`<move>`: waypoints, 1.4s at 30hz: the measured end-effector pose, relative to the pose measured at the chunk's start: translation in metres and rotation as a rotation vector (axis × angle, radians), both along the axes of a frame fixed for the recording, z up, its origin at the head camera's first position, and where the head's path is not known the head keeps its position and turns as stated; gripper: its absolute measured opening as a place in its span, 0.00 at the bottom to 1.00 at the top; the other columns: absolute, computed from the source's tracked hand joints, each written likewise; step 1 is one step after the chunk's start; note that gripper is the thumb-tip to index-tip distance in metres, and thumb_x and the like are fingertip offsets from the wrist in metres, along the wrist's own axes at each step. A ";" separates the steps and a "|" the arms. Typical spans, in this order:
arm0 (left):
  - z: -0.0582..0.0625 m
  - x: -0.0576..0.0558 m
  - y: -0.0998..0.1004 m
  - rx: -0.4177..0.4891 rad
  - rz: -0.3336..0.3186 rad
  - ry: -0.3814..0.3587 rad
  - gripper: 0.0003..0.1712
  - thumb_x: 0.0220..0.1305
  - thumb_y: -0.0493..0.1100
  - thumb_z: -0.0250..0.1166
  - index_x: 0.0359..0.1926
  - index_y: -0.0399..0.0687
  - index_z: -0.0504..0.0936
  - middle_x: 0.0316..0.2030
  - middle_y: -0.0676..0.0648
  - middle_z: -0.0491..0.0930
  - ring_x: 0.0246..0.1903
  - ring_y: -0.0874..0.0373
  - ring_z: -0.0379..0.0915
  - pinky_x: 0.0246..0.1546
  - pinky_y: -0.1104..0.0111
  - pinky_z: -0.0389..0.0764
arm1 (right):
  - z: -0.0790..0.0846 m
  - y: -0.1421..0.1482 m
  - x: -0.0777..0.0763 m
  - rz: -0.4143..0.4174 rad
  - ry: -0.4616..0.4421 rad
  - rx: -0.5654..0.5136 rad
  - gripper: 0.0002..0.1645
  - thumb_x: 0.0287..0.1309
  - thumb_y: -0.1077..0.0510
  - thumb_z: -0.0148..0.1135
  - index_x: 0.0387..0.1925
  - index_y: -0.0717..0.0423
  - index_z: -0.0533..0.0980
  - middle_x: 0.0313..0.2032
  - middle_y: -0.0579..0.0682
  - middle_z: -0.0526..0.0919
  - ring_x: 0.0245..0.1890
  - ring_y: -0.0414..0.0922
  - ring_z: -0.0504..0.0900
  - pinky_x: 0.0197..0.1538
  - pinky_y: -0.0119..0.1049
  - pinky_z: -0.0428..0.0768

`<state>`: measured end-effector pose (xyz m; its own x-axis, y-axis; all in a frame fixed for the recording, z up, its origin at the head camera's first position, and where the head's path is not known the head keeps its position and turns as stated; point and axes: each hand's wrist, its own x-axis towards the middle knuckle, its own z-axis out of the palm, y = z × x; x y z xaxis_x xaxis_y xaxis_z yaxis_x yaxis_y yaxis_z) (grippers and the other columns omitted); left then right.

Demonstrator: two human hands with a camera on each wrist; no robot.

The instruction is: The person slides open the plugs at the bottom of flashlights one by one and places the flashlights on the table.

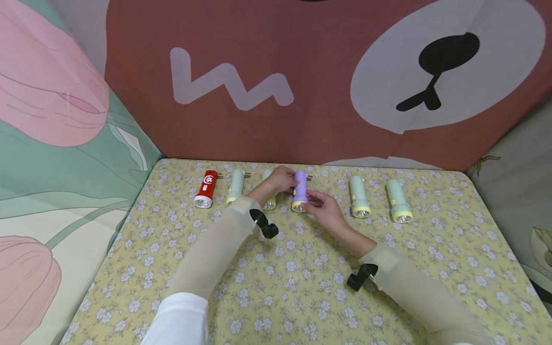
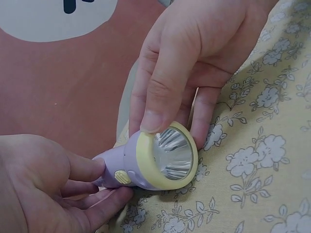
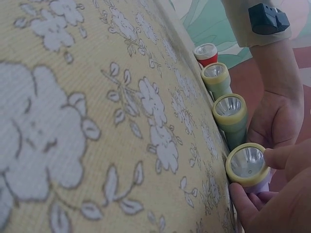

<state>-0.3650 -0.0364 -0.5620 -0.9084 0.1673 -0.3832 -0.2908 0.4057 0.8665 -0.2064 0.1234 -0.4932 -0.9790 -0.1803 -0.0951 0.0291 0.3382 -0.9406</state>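
Note:
A purple flashlight (image 1: 300, 181) with a yellow head ring lies on the flowered cloth, its clear lens toward me. My left hand (image 1: 281, 179) pinches its tail half between thumb and fingers, close to the yellow switch (image 2: 122, 176). At the lens end, my right hand (image 1: 326, 209) holds the head, its thumb on the yellow ring and fingers round the far side. Metal plug prongs (image 1: 309, 178) stick out by the tail. Just left is a pale green flashlight (image 3: 236, 127), partly hidden behind my left wrist in the head view.
Further left lie another pale green flashlight (image 1: 236, 186) and a red flashlight (image 1: 207, 186) with a white head. Two more green flashlights, one nearer (image 1: 358, 194) and one farther (image 1: 397, 197), lie to the right. A brown printed fabric wall (image 1: 319, 120) rises behind the row.

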 end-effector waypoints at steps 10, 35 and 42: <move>0.077 0.051 -0.001 0.016 -0.004 -0.022 0.26 0.68 0.29 0.64 0.66 0.28 0.72 0.55 0.34 0.82 0.47 0.42 0.85 0.48 0.61 0.87 | 0.000 -0.001 -0.001 0.002 -0.027 -0.004 0.32 0.70 0.58 0.64 0.69 0.67 0.69 0.59 0.66 0.78 0.59 0.59 0.79 0.58 0.45 0.82; 0.098 0.069 -0.002 0.024 0.008 -0.053 0.30 0.71 0.29 0.62 0.71 0.28 0.66 0.60 0.32 0.78 0.53 0.40 0.82 0.53 0.58 0.85 | 0.001 0.000 0.001 -0.004 -0.038 -0.009 0.32 0.70 0.58 0.64 0.70 0.67 0.68 0.59 0.66 0.78 0.59 0.59 0.78 0.59 0.47 0.81; 0.060 0.045 -0.007 0.038 -0.019 0.017 0.32 0.63 0.34 0.72 0.65 0.29 0.73 0.48 0.38 0.84 0.38 0.50 0.86 0.38 0.65 0.88 | 0.002 0.000 0.002 -0.001 -0.040 -0.018 0.34 0.69 0.58 0.65 0.70 0.68 0.67 0.61 0.67 0.77 0.60 0.60 0.78 0.59 0.47 0.81</move>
<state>-0.3198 -0.0437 -0.5022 -0.9113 0.1984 -0.3608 -0.2687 0.3776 0.8861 -0.2041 0.1232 -0.4908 -0.9746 -0.1818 -0.1308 0.0669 0.3209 -0.9448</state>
